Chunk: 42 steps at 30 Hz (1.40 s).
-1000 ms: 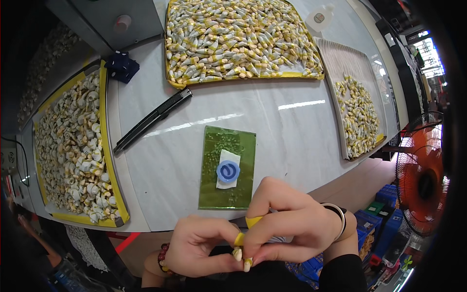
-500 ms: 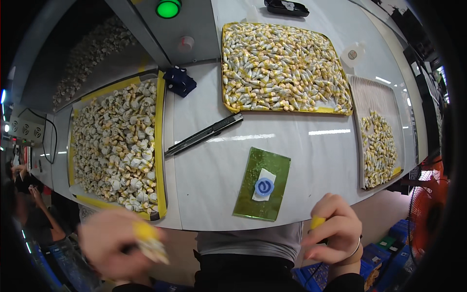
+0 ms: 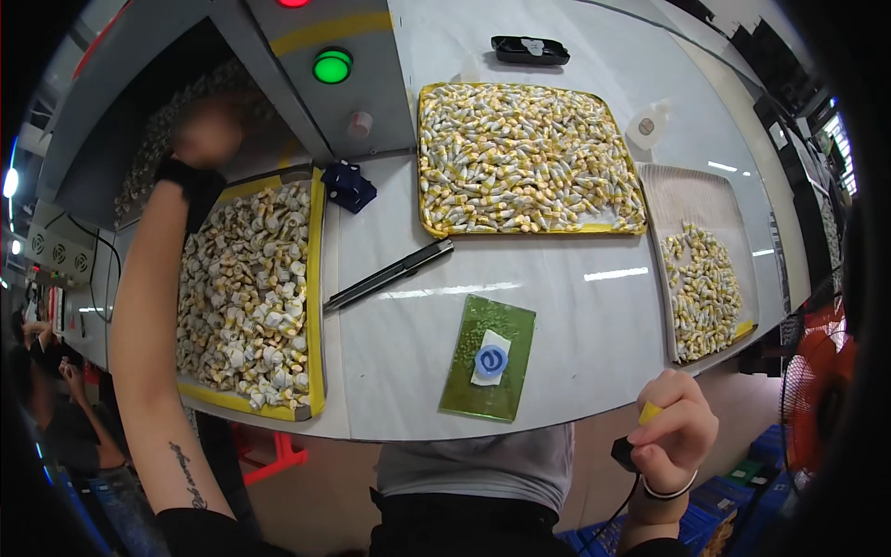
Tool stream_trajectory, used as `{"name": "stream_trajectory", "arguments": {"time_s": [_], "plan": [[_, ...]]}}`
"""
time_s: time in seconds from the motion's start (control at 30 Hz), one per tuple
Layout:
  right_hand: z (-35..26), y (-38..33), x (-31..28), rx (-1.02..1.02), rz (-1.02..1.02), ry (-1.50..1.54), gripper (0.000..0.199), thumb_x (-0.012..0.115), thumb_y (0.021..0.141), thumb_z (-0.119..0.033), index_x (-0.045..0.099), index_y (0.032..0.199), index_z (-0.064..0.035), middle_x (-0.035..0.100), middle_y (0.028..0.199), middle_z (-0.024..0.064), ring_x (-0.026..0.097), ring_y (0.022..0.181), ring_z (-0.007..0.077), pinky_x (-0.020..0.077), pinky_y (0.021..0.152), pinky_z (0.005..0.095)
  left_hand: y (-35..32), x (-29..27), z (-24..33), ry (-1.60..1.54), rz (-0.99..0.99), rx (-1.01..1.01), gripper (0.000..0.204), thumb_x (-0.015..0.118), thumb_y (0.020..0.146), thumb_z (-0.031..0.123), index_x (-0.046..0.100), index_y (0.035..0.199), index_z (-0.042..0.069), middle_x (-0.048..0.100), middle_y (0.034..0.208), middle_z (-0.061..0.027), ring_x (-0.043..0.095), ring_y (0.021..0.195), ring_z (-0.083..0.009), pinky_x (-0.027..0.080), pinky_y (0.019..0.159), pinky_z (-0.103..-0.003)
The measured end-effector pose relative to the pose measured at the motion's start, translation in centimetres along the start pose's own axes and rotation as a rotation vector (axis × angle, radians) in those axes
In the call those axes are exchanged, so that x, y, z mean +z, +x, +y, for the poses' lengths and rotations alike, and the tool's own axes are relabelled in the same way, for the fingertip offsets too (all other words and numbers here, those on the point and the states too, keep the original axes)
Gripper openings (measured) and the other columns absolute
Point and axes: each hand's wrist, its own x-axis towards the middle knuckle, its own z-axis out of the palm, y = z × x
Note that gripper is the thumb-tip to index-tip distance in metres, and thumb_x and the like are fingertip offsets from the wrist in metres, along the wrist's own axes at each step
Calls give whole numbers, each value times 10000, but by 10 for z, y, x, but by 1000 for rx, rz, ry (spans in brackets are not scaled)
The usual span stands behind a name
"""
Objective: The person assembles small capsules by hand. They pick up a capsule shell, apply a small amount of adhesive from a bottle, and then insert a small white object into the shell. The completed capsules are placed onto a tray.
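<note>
My left hand [image 3: 206, 135] reaches into the grey open-fronted cabinet [image 3: 139, 102] at the far left, over a heap of small pale pieces [image 3: 156, 156]. Motion smears the hand, so its fingers and anything in them cannot be made out. Below that forearm lies a yellow-edged tray [image 3: 316, 357] full of small white-and-tan pieces [image 3: 251, 288]. Past the table's front edge at the right, my right hand [image 3: 677, 432] is closed on a small black block [image 3: 625, 454] with a thin cable. Something yellow [image 3: 650, 411] covers one of its fingertips.
A green plate [image 3: 497, 399] carries a blue ring-shaped piece [image 3: 491, 361] on white paper. Behind it stand a full yellow-edged tray [image 3: 534, 234] and a part-filled tray [image 3: 687, 190]. A black box-cutter-like tool [image 3: 390, 276], dark blue cloth [image 3: 348, 188] and white bottle [image 3: 647, 126] lie around.
My left hand has gone from the near edge of the left tray, where it held small pale pieces, up into the cabinet. My right hand has shifted slightly right; the black block now shows.
</note>
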Motion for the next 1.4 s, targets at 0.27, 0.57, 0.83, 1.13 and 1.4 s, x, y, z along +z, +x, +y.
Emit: {"name": "stream_trajectory", "arguments": {"time_s": [0.27,0.57,0.83,1.13,1.4], "plan": [[-4,-13,-31,-29,-73,-174,99,690,638,-72,629,713,-53,498,684,53,461,600,152,346,519,263,44,88,-71,513,46,147,397,469,884,220,512,1246,63,555,1201,-166,554,1081,-289,437,910,-377],[-9,85,-45,-173,-347,-793,201,705,661,-26,604,833,-51,554,767,86,533,711,246,424,616,329,-26,-8,-24,-392,-175,-183,446,558,816,68,465,1251,23,509,1241,-123,514,1118,-220,431,905,-339],[66,178,-38,-197,-499,-816,176,648,725,-72,566,870,-14,603,837,136,571,818,301,452,740,376,-183,-116,127,-1245,-216,-107,193,578,755,35,626,939,2,610,976,-154,630,754,-143,515,581,-236],[68,177,-25,-248,-346,-844,104,596,754,-8,596,858,-2,603,779,127,570,694,278,463,640,349,-223,-41,225,-1715,-702,170,254,715,718,-5,682,968,27,638,1047,-111,610,921,-189,479,773,-269],[6,104,18,-207,-515,-499,151,646,751,12,613,891,-33,630,747,77,620,634,166,476,528,254,-243,-26,265,-2372,-566,-481,363,759,729,170,590,921,-88,628,832,-191,659,751,-247,504,643,-274]]}}
